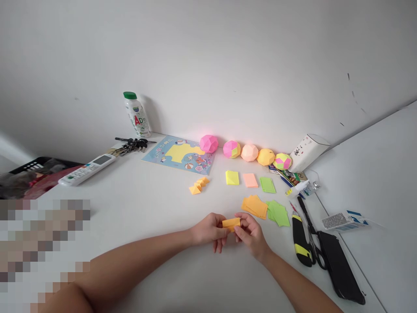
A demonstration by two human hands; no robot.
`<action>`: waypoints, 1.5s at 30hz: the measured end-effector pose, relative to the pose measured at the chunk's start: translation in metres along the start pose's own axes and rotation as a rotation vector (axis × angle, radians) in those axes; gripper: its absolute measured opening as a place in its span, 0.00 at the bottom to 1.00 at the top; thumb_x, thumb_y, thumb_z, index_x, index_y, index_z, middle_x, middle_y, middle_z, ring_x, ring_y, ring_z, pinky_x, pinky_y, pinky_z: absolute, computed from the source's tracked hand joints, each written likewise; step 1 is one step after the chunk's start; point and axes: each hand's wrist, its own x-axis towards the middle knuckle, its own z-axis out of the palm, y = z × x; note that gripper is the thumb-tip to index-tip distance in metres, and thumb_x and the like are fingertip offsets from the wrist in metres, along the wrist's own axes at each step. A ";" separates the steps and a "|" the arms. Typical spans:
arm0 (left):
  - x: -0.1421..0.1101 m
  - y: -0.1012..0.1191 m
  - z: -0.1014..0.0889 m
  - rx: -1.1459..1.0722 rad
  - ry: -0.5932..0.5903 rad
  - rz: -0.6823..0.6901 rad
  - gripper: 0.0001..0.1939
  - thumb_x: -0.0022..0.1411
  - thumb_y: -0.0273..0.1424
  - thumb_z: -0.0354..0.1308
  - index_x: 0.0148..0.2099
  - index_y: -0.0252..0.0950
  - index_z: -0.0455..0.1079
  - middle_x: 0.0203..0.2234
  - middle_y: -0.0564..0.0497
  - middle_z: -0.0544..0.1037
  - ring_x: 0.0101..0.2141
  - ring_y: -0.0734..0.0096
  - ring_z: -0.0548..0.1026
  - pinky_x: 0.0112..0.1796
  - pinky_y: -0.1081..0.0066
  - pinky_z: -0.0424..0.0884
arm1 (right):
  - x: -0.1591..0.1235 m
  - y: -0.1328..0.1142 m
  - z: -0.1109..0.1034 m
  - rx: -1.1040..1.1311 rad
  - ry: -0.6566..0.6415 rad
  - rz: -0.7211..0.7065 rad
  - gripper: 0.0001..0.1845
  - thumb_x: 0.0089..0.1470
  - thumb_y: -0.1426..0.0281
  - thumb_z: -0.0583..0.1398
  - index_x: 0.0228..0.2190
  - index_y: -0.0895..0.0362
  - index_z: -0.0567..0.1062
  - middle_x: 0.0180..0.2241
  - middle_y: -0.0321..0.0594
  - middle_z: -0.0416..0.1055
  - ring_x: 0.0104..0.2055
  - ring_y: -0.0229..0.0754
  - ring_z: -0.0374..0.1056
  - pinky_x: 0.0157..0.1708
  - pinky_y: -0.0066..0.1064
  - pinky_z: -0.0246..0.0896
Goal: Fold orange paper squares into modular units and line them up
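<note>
My left hand (pixel 210 231) and my right hand (pixel 250 234) meet low in the middle of the white table (pixel 156 243). Both pinch a small folded orange paper (pixel 231 223) between fingers and thumbs, one hand at each end. Just beyond my right hand lie a fanned stack of orange paper squares (pixel 255 206) and a pile of green paper squares (pixel 279 213). Several small folded orange units (pixel 199 185) sit farther off to the left.
Paper balls line the wall, from the pink ball (pixel 209 143) rightward. Flat yellow (pixel 232 177), pink (pixel 250 180) and green (pixel 267 184) sheets lie before them. Scissors (pixel 312 237), a utility knife (pixel 300 241) and a black case (pixel 339 269) sit right. A remote (pixel 87 169), keys (pixel 132 144), a bottle (pixel 137 114) sit left.
</note>
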 end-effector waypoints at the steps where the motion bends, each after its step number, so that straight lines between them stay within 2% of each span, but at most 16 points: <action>1: 0.000 0.001 -0.001 -0.010 -0.005 -0.006 0.08 0.52 0.32 0.57 0.27 0.33 0.62 0.15 0.55 0.72 0.15 0.73 0.72 0.14 0.75 0.66 | 0.000 0.000 0.000 0.014 0.019 0.001 0.18 0.49 0.63 0.60 0.41 0.56 0.65 0.21 0.30 0.63 0.20 0.34 0.60 0.23 0.29 0.60; 6: 0.003 -0.001 -0.006 -0.078 -0.024 -0.006 0.06 0.52 0.29 0.55 0.28 0.33 0.60 0.16 0.54 0.72 0.14 0.71 0.72 0.14 0.74 0.66 | 0.001 0.002 -0.002 0.069 0.088 -0.014 0.17 0.50 0.65 0.60 0.42 0.56 0.65 0.21 0.31 0.64 0.20 0.33 0.59 0.22 0.27 0.59; 11: 0.001 -0.001 -0.007 -0.213 -0.019 0.069 0.08 0.54 0.31 0.54 0.29 0.34 0.57 0.20 0.50 0.74 0.19 0.68 0.75 0.16 0.73 0.68 | 0.001 0.000 -0.006 0.087 0.139 -0.051 0.17 0.50 0.65 0.60 0.41 0.55 0.65 0.21 0.30 0.63 0.20 0.34 0.60 0.23 0.28 0.59; 14: 0.000 0.001 -0.005 -0.253 0.003 0.119 0.11 0.57 0.36 0.54 0.36 0.35 0.57 0.25 0.49 0.75 0.24 0.65 0.77 0.18 0.71 0.70 | -0.001 -0.001 -0.005 0.072 0.084 -0.040 0.17 0.52 0.64 0.59 0.43 0.55 0.63 0.22 0.32 0.65 0.21 0.35 0.61 0.23 0.29 0.60; 17: 0.001 -0.001 -0.003 -0.208 0.017 0.126 0.16 0.55 0.40 0.57 0.37 0.35 0.58 0.24 0.50 0.75 0.21 0.68 0.75 0.17 0.74 0.68 | -0.004 0.000 -0.002 -0.020 -0.002 -0.050 0.17 0.54 0.64 0.56 0.45 0.55 0.62 0.24 0.33 0.66 0.22 0.35 0.62 0.24 0.30 0.62; 20: 0.003 -0.003 -0.003 -0.194 0.044 0.105 0.17 0.53 0.42 0.59 0.34 0.34 0.59 0.19 0.53 0.74 0.17 0.72 0.73 0.17 0.74 0.67 | -0.006 0.002 0.000 -0.206 -0.022 -0.189 0.18 0.54 0.65 0.56 0.47 0.53 0.62 0.33 0.40 0.67 0.28 0.38 0.65 0.27 0.31 0.65; 22: 0.004 -0.003 -0.003 -0.197 0.047 0.094 0.17 0.52 0.42 0.59 0.33 0.34 0.60 0.17 0.54 0.73 0.15 0.73 0.71 0.16 0.74 0.67 | -0.005 0.005 0.000 -0.327 -0.009 -0.317 0.18 0.52 0.66 0.58 0.45 0.52 0.65 0.42 0.45 0.64 0.34 0.41 0.66 0.27 0.31 0.66; 24: 0.003 -0.001 -0.004 -0.190 0.038 0.086 0.16 0.53 0.42 0.59 0.33 0.33 0.61 0.17 0.54 0.73 0.15 0.73 0.71 0.16 0.74 0.66 | -0.004 0.006 -0.001 -0.404 0.002 -0.411 0.12 0.51 0.67 0.58 0.40 0.52 0.69 0.44 0.46 0.62 0.37 0.44 0.65 0.26 0.31 0.66; 26: 0.002 0.000 -0.005 -0.167 0.020 0.077 0.16 0.54 0.42 0.58 0.32 0.33 0.63 0.17 0.54 0.72 0.14 0.74 0.70 0.16 0.74 0.66 | -0.003 0.007 -0.002 -0.439 0.010 -0.449 0.07 0.52 0.67 0.58 0.35 0.53 0.72 0.42 0.46 0.64 0.38 0.45 0.66 0.27 0.31 0.66; 31: -0.001 0.000 -0.001 -0.120 0.000 0.095 0.17 0.57 0.43 0.53 0.33 0.31 0.67 0.21 0.51 0.73 0.17 0.75 0.71 0.18 0.74 0.67 | -0.003 0.001 0.000 -0.427 0.056 -0.422 0.05 0.53 0.69 0.58 0.29 0.54 0.74 0.33 0.44 0.68 0.29 0.41 0.66 0.23 0.31 0.64; 34: -0.004 0.000 0.001 -0.079 0.002 0.121 0.20 0.59 0.45 0.50 0.35 0.31 0.68 0.25 0.48 0.74 0.20 0.74 0.72 0.19 0.74 0.68 | -0.003 -0.002 0.001 -0.395 0.059 -0.402 0.05 0.53 0.69 0.58 0.29 0.54 0.74 0.28 0.41 0.69 0.28 0.41 0.65 0.25 0.32 0.63; 36: -0.005 0.000 0.003 -0.037 0.009 0.132 0.20 0.58 0.45 0.51 0.36 0.32 0.68 0.27 0.48 0.74 0.21 0.74 0.72 0.20 0.74 0.68 | -0.003 -0.002 0.001 -0.379 0.058 -0.372 0.05 0.53 0.68 0.58 0.30 0.54 0.74 0.28 0.41 0.70 0.28 0.40 0.65 0.26 0.31 0.63; 41: -0.005 -0.003 0.006 0.040 0.062 0.153 0.19 0.57 0.46 0.52 0.32 0.33 0.67 0.20 0.52 0.72 0.19 0.75 0.71 0.20 0.75 0.67 | -0.003 -0.001 0.001 -0.345 0.054 -0.268 0.07 0.53 0.67 0.58 0.33 0.55 0.73 0.27 0.39 0.70 0.26 0.38 0.64 0.24 0.29 0.61; 45: -0.005 -0.003 0.008 0.076 0.095 0.156 0.18 0.58 0.45 0.51 0.32 0.33 0.67 0.18 0.54 0.71 0.17 0.76 0.70 0.19 0.75 0.67 | -0.004 -0.003 0.002 -0.342 -0.001 -0.198 0.08 0.53 0.67 0.57 0.29 0.57 0.73 0.23 0.37 0.69 0.22 0.35 0.61 0.21 0.27 0.58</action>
